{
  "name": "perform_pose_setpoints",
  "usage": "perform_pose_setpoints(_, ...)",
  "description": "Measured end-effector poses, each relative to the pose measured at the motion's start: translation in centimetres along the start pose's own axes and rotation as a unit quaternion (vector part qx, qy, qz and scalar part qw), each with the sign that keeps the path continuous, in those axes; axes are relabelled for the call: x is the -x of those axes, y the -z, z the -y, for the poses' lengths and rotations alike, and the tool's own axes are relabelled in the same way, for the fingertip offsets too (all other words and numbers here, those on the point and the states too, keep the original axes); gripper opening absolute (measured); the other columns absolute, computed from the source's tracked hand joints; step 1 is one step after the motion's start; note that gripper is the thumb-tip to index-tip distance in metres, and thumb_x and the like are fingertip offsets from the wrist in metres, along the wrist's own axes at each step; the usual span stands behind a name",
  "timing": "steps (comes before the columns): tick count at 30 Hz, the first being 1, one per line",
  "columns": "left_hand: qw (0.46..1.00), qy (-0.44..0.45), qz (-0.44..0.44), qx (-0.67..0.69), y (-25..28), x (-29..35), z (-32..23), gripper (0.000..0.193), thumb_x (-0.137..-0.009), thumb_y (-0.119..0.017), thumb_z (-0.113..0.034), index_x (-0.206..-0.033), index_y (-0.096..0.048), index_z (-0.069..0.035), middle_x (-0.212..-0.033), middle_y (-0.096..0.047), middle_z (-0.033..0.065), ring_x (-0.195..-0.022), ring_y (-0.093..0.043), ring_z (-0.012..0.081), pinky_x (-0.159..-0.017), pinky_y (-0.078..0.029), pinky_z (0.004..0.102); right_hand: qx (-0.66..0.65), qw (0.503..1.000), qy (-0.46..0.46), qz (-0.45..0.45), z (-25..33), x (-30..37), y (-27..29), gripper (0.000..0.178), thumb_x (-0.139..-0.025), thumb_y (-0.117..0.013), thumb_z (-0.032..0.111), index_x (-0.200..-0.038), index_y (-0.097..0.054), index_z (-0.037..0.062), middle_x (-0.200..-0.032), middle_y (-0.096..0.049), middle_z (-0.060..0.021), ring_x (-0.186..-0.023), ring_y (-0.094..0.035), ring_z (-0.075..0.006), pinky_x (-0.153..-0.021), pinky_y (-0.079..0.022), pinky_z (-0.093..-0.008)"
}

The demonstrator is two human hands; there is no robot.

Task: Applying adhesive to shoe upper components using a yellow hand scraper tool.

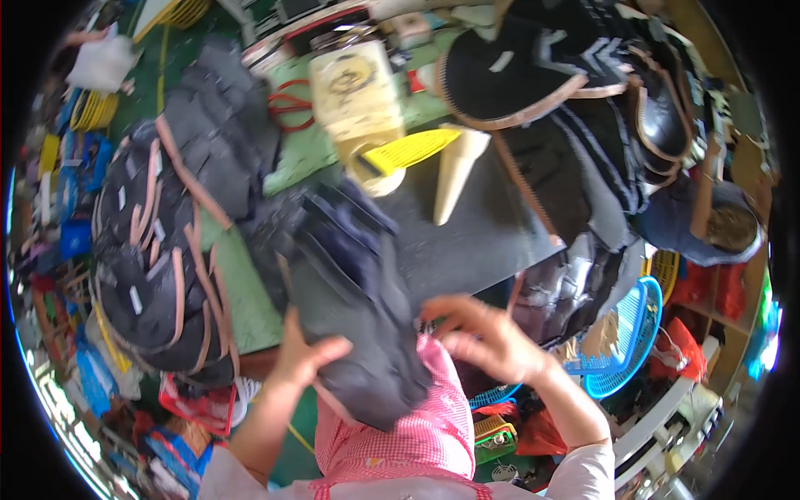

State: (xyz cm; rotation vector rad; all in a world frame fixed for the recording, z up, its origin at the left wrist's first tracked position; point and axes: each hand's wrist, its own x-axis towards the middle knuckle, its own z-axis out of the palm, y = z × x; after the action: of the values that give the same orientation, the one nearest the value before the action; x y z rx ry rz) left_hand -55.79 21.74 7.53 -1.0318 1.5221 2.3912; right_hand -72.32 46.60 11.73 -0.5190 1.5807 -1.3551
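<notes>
Over my lap, at the table's near edge, I hold a black boot upper (354, 325), a soft leather-like piece with dark blue folds toward its far end. My left hand (312, 354) grips its left side, thumb lying on top and fingers running underneath. By its right edge is my right hand (487, 337), fingers bent and spread, slightly blurred. The fingertips come close to the edge; whether they touch it is unclear. Beyond the piece lies a dark work mat (467, 250). A cream container (358, 92) stands behind, beside a yellow flat tool (412, 150) and a cream tapered piece (456, 175).
Black pieces with pinkish edges are heaped at the left (137, 267). More dark pieces with brown edging (508, 75) lie at the far right. Red-handled scissors (292, 107) rest on the green tabletop (300, 158). A blue basket (642, 333) stands at right; another person (708, 217) is beyond.
</notes>
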Motion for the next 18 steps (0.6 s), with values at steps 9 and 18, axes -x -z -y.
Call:
perform_pose_setpoints(9,0.853,-0.228,-0.268,-0.386,9.5,-6.3,-1.0,0.084,-0.069,-0.086,-0.024,-0.135,-0.040,0.001,-0.125,-0.051,0.0207,-0.113,-0.053,0.0319,-0.096,-0.044,0.0410,-0.131,0.963,-0.042,-0.233,-1.0,-14.0,5.2,0.044,-0.094,-0.058,0.040,-0.113,-0.055,0.0001,-0.093,-0.063,-0.0088,-0.058,-0.056,-0.0094,-0.045,-0.045,-0.0205)
perform_pose_setpoints(18,0.729,-0.236,-0.351,-0.537,8.1,-4.1,-1.3,0.067,-0.071,-0.084,-0.034,-0.113,-0.048,0.003,-0.103,-0.049,0.0209,-0.093,-0.055,0.0383,-0.076,-0.047,0.0458,0.388,0.844,0.249,-0.275,-0.7,-17.5,1.7,0.017,-0.094,-0.062,0.018,-0.100,-0.066,0.0030,-0.071,-0.063,-0.0037,-0.055,-0.055,-0.0057,-0.049,-0.041,-0.0225)
